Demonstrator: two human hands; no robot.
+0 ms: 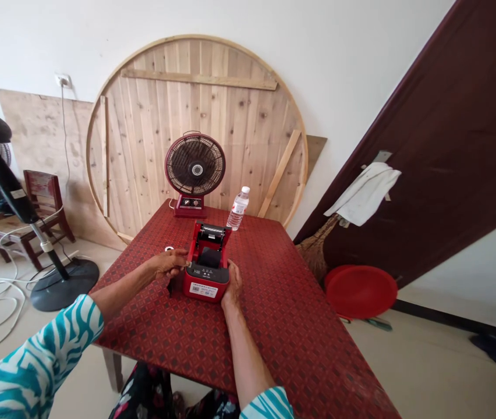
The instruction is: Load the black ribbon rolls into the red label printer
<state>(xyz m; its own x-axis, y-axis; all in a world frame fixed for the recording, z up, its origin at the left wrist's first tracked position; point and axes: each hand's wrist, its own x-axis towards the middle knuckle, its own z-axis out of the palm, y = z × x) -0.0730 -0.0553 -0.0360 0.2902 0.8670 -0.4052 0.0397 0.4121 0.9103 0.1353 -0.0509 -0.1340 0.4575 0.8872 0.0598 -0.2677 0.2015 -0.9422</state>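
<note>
A red and black device (206,283), like a small label printer, stands on the red patterned table (291,326) with its lid raised. Black material lies inside its open compartment. A white label is on its near face. My left hand (169,263) touches the device's left side near the front corner, fingers bent together; whether they pinch anything is too small to tell. Along the right side, my right hand (233,285) rests against the casing with its fingers partly hidden behind it. A small white roll (169,249) lies just beyond my left hand.
A red fan (195,166) and a water bottle (238,208) stand at the table's far side. Behind leans a round wooden panel (147,139). On the floor are a black stand base (67,285) and chair (42,203) left, a red basin (361,291) right.
</note>
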